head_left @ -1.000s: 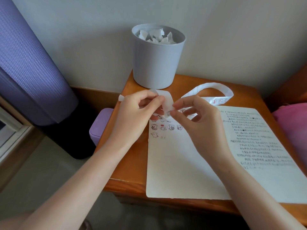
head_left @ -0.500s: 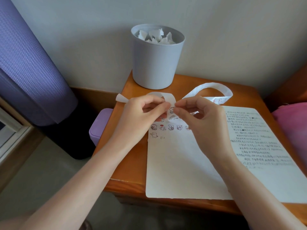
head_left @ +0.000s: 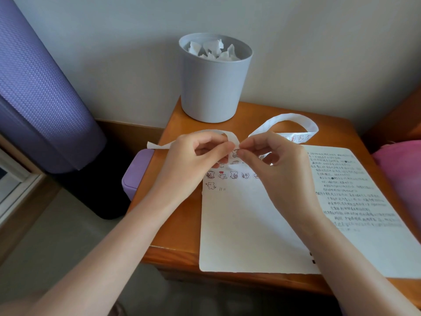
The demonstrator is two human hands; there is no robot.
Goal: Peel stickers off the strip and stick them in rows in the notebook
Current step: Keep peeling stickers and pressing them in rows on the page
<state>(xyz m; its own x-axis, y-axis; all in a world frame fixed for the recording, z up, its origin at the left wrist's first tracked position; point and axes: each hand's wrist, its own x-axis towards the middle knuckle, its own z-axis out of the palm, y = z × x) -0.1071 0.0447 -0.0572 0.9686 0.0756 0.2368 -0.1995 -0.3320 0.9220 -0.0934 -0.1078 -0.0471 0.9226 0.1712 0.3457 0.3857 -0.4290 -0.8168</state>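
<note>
An open notebook (head_left: 241, 229) lies on the small wooden table (head_left: 177, 224); its left page holds rows of small cartoon stickers (head_left: 233, 175) near the top, its right page is handwritten. A long white sticker strip (head_left: 293, 120) loops across the table's back. My left hand (head_left: 193, 160) pinches the strip's bent part above the page, the peeled end trailing left. My right hand (head_left: 273, 165) pinches at a sticker (head_left: 236, 153) on the strip, right next to my left fingertips.
A grey bin (head_left: 213, 87) with crumpled paper scraps stands at the table's back against the wall. A purple box (head_left: 134, 179) sits beside the table's left edge, a purple rolled mat (head_left: 38, 92) further left, pink fabric (head_left: 401, 169) at right.
Both hands have risen slightly and drawn together on the strip. The strip's loose end has swung further out to the left, and my right fingertips have closed on a sticker.
</note>
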